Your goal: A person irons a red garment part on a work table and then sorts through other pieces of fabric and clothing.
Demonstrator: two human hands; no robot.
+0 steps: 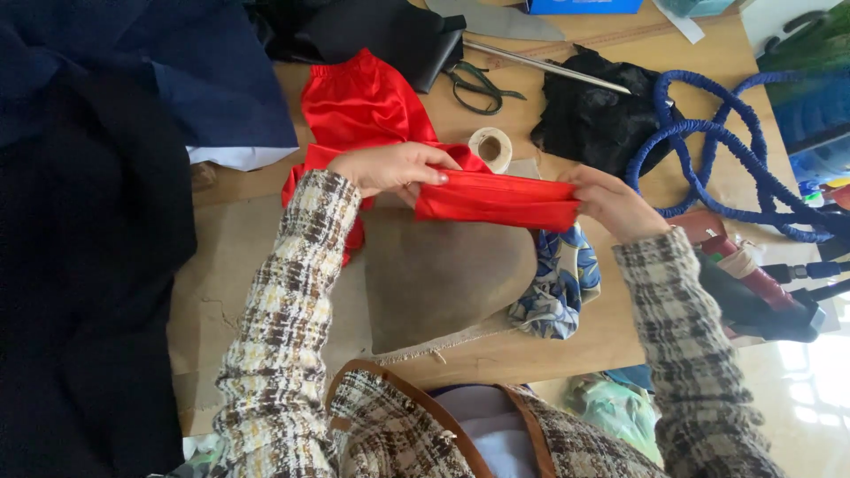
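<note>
A shiny red garment (367, 111) lies on the wooden table (584, 345), and one folded band of it (496, 199) is stretched flat between both hands. My left hand (394, 166) pinches the band's left end. My right hand (611, 202) grips its right end. Both sleeves are checked tweed. Under the band sits a grey-brown padded pressing form (443, 274).
A blue patterned cloth (558, 283) lies beside the form. Behind are a tape roll (491, 146), green-handled scissors (478, 87), a long metal ruler (540, 64), black fabric (593, 111), a coiled blue hose (708, 150), dark navy cloth (106, 177) at left.
</note>
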